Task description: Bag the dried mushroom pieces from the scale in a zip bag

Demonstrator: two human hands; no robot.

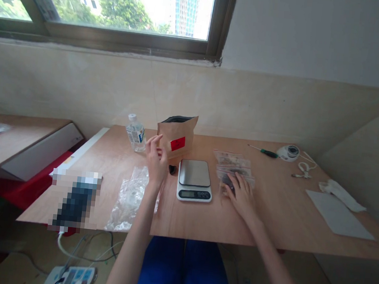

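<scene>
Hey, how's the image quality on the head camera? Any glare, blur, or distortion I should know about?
In the head view, the window is blown out, its sky washed nearly white; the wide lens splays the desk and stretches the forearms; a pixelated patch hides an object; the left hand looks slightly soft, possibly motion blur.

**I'm Counting Singles, Apart From My Hands**

I'm tallying two hands, my left hand (155, 163) and my right hand (242, 195), then one digital scale (194, 181), one water bottle (136, 133), one kraft pouch (176, 136), one crumpled plastic bag (129, 199), one printed plastic bag (234, 167), one screwdriver (263, 151).
</scene>
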